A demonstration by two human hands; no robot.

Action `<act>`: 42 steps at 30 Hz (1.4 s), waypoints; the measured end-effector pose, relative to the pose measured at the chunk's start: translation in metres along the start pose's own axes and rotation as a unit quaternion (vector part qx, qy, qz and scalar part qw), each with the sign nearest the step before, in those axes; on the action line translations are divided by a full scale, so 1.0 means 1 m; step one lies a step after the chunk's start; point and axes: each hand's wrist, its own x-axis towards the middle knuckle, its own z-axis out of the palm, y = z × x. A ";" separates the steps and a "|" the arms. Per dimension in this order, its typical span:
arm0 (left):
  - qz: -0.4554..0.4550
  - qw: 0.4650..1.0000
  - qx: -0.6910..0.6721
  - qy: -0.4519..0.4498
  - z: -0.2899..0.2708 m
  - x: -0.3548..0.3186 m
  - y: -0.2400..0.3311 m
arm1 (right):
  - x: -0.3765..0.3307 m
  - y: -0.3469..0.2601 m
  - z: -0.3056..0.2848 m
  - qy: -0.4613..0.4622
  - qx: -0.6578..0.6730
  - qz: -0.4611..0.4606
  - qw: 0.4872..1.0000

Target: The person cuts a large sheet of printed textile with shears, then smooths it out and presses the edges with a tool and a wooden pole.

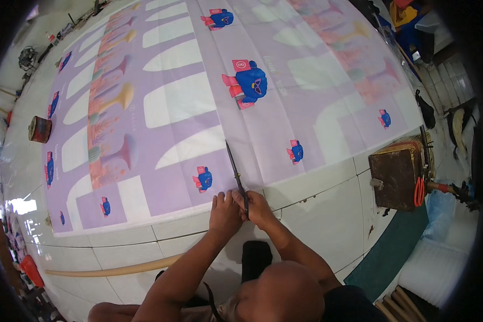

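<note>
A pair of long scissors (236, 170) is held at the near edge of a large lilac printed sheet (198, 102), blades pointing away from the fingers along the sheet's centre crease. The right hand (258, 208) is clamped on the handles; the left hand (224, 210) is pressed beside it, fingers together on the sheet edge. Both hands lie equally near. A white tiled floor (316, 214) is underneath, a brown box (394, 174) to the right.

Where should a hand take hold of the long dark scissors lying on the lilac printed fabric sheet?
Grip the long dark scissors at the handle end, nearest the fabric's front edge, where the right hand already holds them. Come from the near side, over the white tiled floor: the blades point away across the lilac printed fabric sheet, so only that end is safe. The left hand rests alongside.
</note>
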 end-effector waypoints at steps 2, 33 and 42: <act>0.014 1.000 0.018 -0.001 -0.003 -0.002 0.003 | 0.001 0.000 0.001 -0.001 -0.003 0.005 1.000; -0.017 0.999 -0.015 -0.035 -0.014 -0.001 0.007 | 0.153 -0.080 0.015 0.057 -0.083 -0.029 0.995; -0.024 0.998 -0.019 -0.048 -0.017 0.001 0.006 | 0.211 -0.109 0.020 0.065 -0.088 -0.041 0.993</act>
